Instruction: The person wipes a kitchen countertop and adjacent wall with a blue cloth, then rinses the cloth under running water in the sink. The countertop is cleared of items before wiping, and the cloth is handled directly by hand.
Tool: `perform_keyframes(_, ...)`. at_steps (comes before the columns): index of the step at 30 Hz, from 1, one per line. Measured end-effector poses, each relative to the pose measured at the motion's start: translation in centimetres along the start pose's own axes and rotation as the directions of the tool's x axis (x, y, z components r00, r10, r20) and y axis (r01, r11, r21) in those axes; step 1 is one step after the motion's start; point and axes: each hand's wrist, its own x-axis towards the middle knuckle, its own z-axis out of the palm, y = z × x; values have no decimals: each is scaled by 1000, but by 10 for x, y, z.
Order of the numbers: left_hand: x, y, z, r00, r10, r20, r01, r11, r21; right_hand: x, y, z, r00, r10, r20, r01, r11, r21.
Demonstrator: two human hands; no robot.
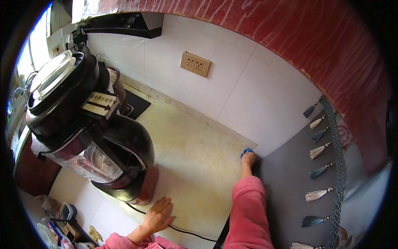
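Observation:
My right hand (248,158) reaches to the far right corner of the pale stone countertop (189,140). Bunched under its fingers is a blue cloth (246,151), pressed near the wall. My left hand (158,215) rests flat on the counter's near side, fingers spread, with nothing held. A black power cord (192,234) runs beneath or beside that hand. Just beyond it stands a blender (124,183) with a clear jug and a large black handle (130,137). A label with an arrow and writing (100,103) is on its upper part.
A beige double wall socket (195,64) sits on the white tiled wall (224,90). The red cabinet edge (279,46) overhangs above. At right, a grey appliance side (279,180) carries a tasselled cover trim (339,174). Assorted containers (68,211) stand at lower left.

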Motion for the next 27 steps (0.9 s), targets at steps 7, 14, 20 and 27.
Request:
perform_keyframes(7,1,-1,-1,999,-19,27,19,1000,-11,20,-1,-1,992,115,53,-123,976,177)
perform_keyframes(14,-2,-4,-1,999,-34,40,36,999,-41,15,19,6,939,334,79,-333,830,448)
perform_keyframes(20,-4,-4,-4,998,-37,41,40,998,-56,-38,19,9,906,-168,-388,243,958,153)
perform_keyframes(27,0,-5,-1,997,-47,67,51,997,-57,-50,-15,1,651,-735,-187,733,674,-98)
